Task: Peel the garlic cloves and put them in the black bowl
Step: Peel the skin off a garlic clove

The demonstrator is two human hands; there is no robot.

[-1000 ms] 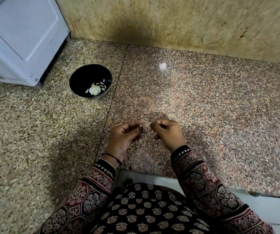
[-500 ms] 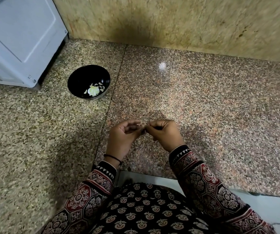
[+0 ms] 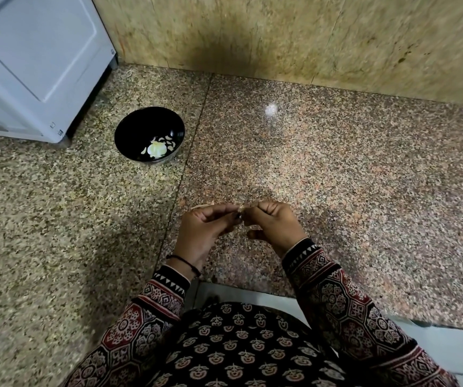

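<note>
Left hand (image 3: 205, 229) and right hand (image 3: 273, 223) pinch a garlic clove (image 3: 242, 209) between them, black bowl (image 3: 138, 129) well apart.

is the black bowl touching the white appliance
Apart. The head view shows bare speckled stone between the black bowl and the white appliance.

Left hand (image 3: 205, 231) and right hand (image 3: 276, 226) pinch one garlic clove (image 3: 242, 209).
</note>
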